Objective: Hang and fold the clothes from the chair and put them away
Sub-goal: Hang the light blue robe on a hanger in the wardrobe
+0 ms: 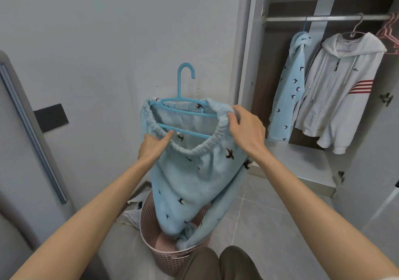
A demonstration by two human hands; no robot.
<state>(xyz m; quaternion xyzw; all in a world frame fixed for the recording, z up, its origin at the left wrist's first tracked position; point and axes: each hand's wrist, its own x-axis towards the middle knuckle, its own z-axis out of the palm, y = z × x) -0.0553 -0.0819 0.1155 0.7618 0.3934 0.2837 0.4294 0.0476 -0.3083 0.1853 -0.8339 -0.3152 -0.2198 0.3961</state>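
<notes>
Light blue fleece trousers [194, 178] with small dark birds hang in front of me, their elastic waistband stretched over a blue plastic hanger [183, 105]. My left hand [154, 146] grips the waistband's near left edge together with the hanger's lower bar. My right hand [244, 128] pinches the waistband at the hanger's right end. The trouser legs trail down into a pink laundry basket [151, 232] on the floor.
An open wardrobe at the right has a rail [323, 18] carrying a matching blue bird-print top [289, 98], a white hooded jacket [336, 94] and pink hangers [390, 33]. A grey wall stands behind the hanger. A door with a long handle [32, 133] is at the left.
</notes>
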